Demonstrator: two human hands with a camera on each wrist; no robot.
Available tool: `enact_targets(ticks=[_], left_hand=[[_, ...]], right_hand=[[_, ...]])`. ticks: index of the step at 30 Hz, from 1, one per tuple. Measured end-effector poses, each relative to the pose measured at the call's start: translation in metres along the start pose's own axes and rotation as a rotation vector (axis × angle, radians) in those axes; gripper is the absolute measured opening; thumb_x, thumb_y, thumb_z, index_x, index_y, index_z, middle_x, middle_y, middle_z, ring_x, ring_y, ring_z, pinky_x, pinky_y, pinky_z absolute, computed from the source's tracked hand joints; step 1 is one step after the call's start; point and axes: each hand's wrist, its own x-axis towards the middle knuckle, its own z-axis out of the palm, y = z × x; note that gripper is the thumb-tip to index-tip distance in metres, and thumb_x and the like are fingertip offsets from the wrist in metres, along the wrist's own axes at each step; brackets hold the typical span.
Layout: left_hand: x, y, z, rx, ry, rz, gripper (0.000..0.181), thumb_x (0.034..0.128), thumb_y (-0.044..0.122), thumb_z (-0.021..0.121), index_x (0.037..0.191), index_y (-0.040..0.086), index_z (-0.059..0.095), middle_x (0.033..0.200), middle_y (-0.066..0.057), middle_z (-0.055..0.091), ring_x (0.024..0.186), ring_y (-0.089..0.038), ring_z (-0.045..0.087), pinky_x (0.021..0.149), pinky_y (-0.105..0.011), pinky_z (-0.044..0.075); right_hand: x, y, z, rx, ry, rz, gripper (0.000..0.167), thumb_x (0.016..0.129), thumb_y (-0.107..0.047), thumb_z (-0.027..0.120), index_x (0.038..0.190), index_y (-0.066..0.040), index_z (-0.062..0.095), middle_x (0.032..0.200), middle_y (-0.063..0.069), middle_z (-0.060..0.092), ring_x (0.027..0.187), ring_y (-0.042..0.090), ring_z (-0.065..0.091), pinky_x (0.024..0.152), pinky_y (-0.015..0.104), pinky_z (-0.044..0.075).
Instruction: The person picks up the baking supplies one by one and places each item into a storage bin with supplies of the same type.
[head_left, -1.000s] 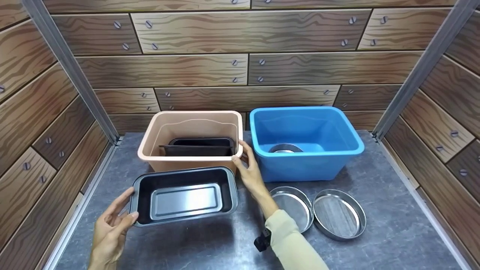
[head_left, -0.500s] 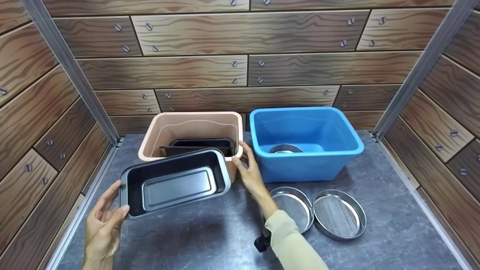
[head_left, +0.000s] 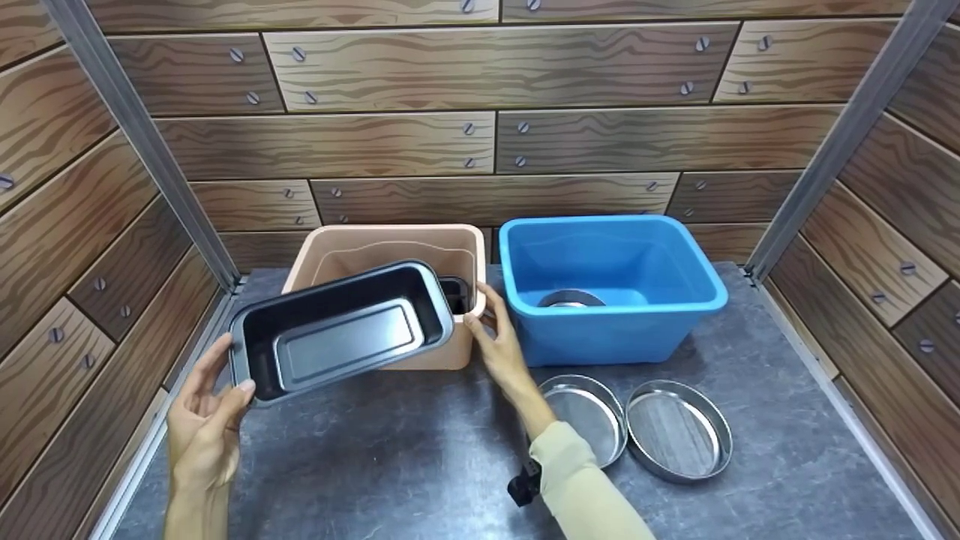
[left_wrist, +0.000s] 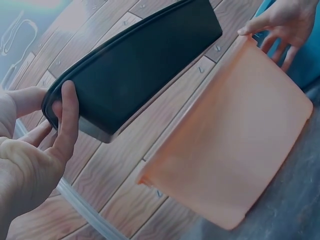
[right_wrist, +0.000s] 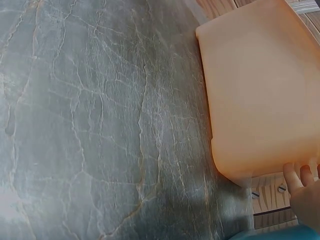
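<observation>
A dark rectangular loaf pan (head_left: 345, 330) is held up at its left end by my left hand (head_left: 204, 427), thumb on the near side. It hangs tilted, right end higher, in front of and partly over the peach bin (head_left: 435, 352). In the left wrist view the pan's dark outer side (left_wrist: 145, 65) faces the camera, apart from the bin (left_wrist: 235, 135). My right hand (head_left: 504, 352) grips the bin's front right corner, thumb at the rim. Inside the bin a dark pan (head_left: 454, 294) shows in part; the held pan hides the rest.
Right of the peach bin stands a blue bin (head_left: 607, 334) with a round metal tin (head_left: 571, 298) inside. Two round tins, one (head_left: 589, 416) partly behind the right forearm and another (head_left: 679, 431), lie on the grey table (head_left: 375, 480). Wood-patterned walls enclose the table.
My left hand has raised the loaf pan and moved it slightly left and away, tilting its right end up, so that it now covers much of the peach bin's opening. My right hand has stayed put.
</observation>
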Motion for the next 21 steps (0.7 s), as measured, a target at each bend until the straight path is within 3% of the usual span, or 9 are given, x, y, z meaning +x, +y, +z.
enact_targets(ticks=[7,16,21], left_hand=[[0.015,-0.003,0.012,0.001,0.018,0.053,0.060,0.0847,-0.036,0.050,0.140,-0.013,0.054,0.144,-0.022,0.051,0.075,-0.020,0.069,0.073,-0.025,0.065],[0.027,-0.007,0.020,0.076,0.112,0.030,0.061,0.0859,-0.035,0.050,0.141,-0.009,0.056,0.145,-0.020,0.048,0.063,-0.011,0.059,0.069,-0.021,0.064],[0.036,-0.010,0.023,0.062,0.143,0.012,0.062,0.0863,-0.035,0.050,0.142,-0.009,0.055,0.145,-0.021,0.047,0.064,-0.012,0.060,0.067,-0.022,0.064]], right_hand=[[-0.001,-0.001,0.000,-0.014,0.002,0.032,0.060,0.103,-0.018,0.066,0.158,-0.018,0.042,0.151,0.014,0.051,0.136,0.034,0.051,0.118,0.045,0.041],[-0.001,0.002,0.002,-0.017,0.006,0.034,0.061,0.104,-0.011,0.063,0.160,-0.011,0.038,0.155,0.021,0.045,0.137,0.036,0.049,0.118,0.050,0.041],[-0.006,-0.018,0.002,-0.019,-0.003,0.038,0.059,0.104,-0.010,0.063,0.158,-0.006,0.039,0.153,0.024,0.045,0.135,0.040,0.049,0.114,0.051,0.044]])
